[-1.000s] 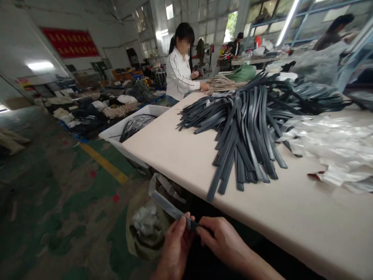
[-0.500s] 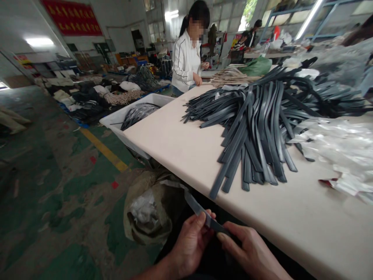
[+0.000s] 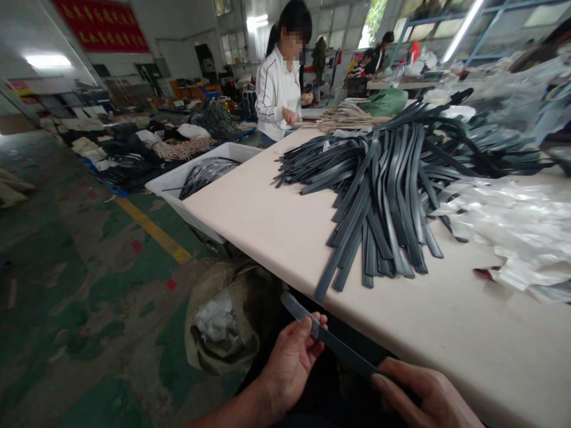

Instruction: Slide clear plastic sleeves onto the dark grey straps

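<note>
A dark flat strap [image 3: 345, 351] stretches between my two hands, below the front edge of the table. My left hand [image 3: 292, 356] pinches it near its upper left end, thumb on top. Farther along, my right hand [image 3: 417, 389] grips the same strap, whose far part is hidden by the fingers. On the pale table [image 3: 259, 220] lies a big pile of similar dark straps [image 3: 383, 196], their ends fanned toward me.
Crumpled clear plastic [image 3: 521, 232] covers the table's right side. An open sack [image 3: 200, 351] with plastic scraps sits on the floor at left. Beyond it stands a white bin [image 3: 163, 193] of straps. A person [image 3: 276, 89] stands across the table.
My right hand has slid right and down along the strap, farther from my left hand. The thin pale piece trailing from the strap's upper end no longer shows. The view has shifted slightly.
</note>
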Tool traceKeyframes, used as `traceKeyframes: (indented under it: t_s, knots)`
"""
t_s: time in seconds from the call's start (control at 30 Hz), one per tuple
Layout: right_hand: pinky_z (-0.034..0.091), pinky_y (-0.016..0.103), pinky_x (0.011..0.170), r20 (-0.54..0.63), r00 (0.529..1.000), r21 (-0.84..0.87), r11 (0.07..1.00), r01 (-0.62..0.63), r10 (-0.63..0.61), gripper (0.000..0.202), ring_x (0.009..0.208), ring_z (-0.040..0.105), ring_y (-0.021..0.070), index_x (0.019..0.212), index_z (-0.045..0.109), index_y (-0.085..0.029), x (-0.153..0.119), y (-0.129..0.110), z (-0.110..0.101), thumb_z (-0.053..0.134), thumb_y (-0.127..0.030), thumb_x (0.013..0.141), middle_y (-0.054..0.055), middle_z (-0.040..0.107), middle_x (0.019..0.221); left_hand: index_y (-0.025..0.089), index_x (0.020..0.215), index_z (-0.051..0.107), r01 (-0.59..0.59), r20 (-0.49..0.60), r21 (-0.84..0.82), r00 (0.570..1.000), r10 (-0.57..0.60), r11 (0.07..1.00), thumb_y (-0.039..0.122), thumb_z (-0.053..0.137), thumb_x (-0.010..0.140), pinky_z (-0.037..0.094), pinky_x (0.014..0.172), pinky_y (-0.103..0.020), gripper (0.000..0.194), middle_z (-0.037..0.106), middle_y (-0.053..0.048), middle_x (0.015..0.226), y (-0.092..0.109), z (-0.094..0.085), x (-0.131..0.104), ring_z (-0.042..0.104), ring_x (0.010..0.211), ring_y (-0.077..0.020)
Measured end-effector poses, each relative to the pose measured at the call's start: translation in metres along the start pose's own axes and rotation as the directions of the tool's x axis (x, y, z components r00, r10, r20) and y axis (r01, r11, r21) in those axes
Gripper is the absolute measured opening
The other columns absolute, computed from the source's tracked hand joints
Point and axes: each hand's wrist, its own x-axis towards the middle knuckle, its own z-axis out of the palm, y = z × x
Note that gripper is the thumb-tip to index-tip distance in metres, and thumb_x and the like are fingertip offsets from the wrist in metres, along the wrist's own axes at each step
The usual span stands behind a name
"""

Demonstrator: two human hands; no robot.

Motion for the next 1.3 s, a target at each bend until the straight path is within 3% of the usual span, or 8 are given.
traceKeyframes:
  t_s: [0.23, 0.5, 0.7, 0.8, 0.9, 1.0, 1.13, 1.3]
  knots:
    - [0.045, 0.027, 0.063, -0.11, 0.99, 0.046, 0.994, 0.098, -0.093, 0.038, 0.068, 0.064, 0.0193, 0.078, 0.065, -0.019, 0.021, -0.011, 0.018, 0.042, -0.043, 0.095, 0.004, 0.07, 0.074, 0.014, 0.09, 0.077, 0.163, 0.144, 0.079, 0.974, -0.173, 0.984, 0.036, 0.084, 0.071, 0.053, 0.077, -0.027, 0.03, 0.077, -0.007, 0.089, -0.025, 0.004, 0.0, 0.069, 0.083, -0.0169]
    - [0.038, 0.025, 0.052, -0.068, 0.997, -0.113, 0.992, -0.047, 0.04, 0.035, 0.056, 0.058, 0.0169, 0.072, 0.063, -0.021, -0.018, 0.016, -0.008, 0.046, -0.041, 0.094, 0.002, 0.067, 0.064, 0.015, 0.096, 0.075, 0.083, -0.066, 0.063, 0.995, -0.079, 0.995, 0.03, 0.075, 0.082, 0.053, 0.077, -0.024, 0.02, 0.076, -0.009, 0.107, -0.002, 0.0, 0.011, 0.068, 0.095, -0.0156]
    - [0.043, 0.028, 0.061, -0.148, 0.989, -0.135, 0.991, 0.007, -0.027, 0.033, 0.065, 0.065, 0.0195, 0.073, 0.065, -0.02, 0.001, 0.001, 0.006, 0.045, -0.034, 0.095, 0.003, 0.07, 0.072, 0.014, 0.093, 0.076, 0.255, 0.103, 0.175, 0.956, -0.275, 0.951, 0.033, 0.08, 0.076, 0.054, 0.074, -0.025, 0.026, 0.078, -0.007, 0.091, -0.028, 0.011, 0.004, 0.069, 0.082, -0.0158]
    - [0.051, 0.031, 0.078, -0.173, 0.98, -0.003, 0.995, 0.103, -0.102, 0.022, 0.087, 0.069, 0.0231, 0.101, 0.069, -0.021, 0.0, -0.004, 0.003, 0.051, -0.03, 0.093, 0.006, 0.074, 0.095, 0.013, 0.094, 0.075, 0.21, 0.117, 0.159, 0.966, -0.229, 0.965, 0.03, 0.075, 0.081, 0.054, 0.077, -0.026, 0.022, 0.078, -0.007, 0.093, -0.021, 0.012, 0.005, 0.069, 0.086, -0.0161]
    - [0.052, 0.032, 0.09, -0.174, 0.963, 0.093, 0.97, 0.224, -0.206, 0.04, 0.105, 0.066, 0.0247, 0.126, 0.061, -0.029, -0.019, 0.007, -0.005, 0.063, -0.026, 0.086, 0.006, 0.07, 0.118, 0.014, 0.094, 0.075, 0.194, 0.045, 0.091, 0.979, -0.199, 0.977, 0.026, 0.07, 0.086, 0.054, 0.075, -0.024, 0.016, 0.078, -0.008, 0.101, -0.004, 0.008, 0.007, 0.069, 0.09, -0.0151]
    - [0.054, 0.031, 0.085, -0.211, 0.918, 0.053, 0.934, 0.352, -0.334, 0.047, 0.1, 0.067, 0.0242, 0.129, 0.06, -0.031, -0.03, 0.017, -0.006, 0.065, -0.019, 0.084, 0.006, 0.071, 0.115, 0.014, 0.094, 0.075, 0.237, 0.039, 0.061, 0.97, -0.239, 0.97, 0.024, 0.067, 0.088, 0.054, 0.078, -0.025, 0.014, 0.078, -0.008, 0.102, 0.004, 0.002, 0.006, 0.069, 0.091, -0.0152]
    - [0.053, 0.025, 0.074, -0.247, 0.778, -0.023, 0.807, 0.591, -0.577, 0.026, 0.087, 0.067, 0.0178, 0.118, 0.067, -0.025, -0.011, 0.012, 0.005, 0.053, -0.019, 0.097, 0.007, 0.071, 0.1, 0.012, 0.096, 0.075, 0.27, 0.115, 0.106, 0.953, -0.281, 0.957, 0.024, 0.064, 0.089, 0.053, 0.079, -0.027, 0.018, 0.077, -0.009, 0.101, -0.004, 0.002, 0.002, 0.069, 0.09, -0.0166]
    - [0.051, 0.032, 0.078, -0.366, 0.636, -0.328, 0.734, 0.595, -0.679, 0.021, 0.092, 0.063, 0.0198, 0.102, 0.07, -0.026, 0.024, 0.004, 0.02, 0.049, -0.026, 0.101, 0.007, 0.07, 0.108, 0.008, 0.104, 0.073, 0.232, 0.25, 0.14, 0.932, -0.261, 0.963, 0.024, 0.058, 0.093, 0.051, 0.083, -0.027, 0.025, 0.076, -0.012, 0.103, -0.013, 0.006, 0.0, 0.068, 0.091, -0.0167]
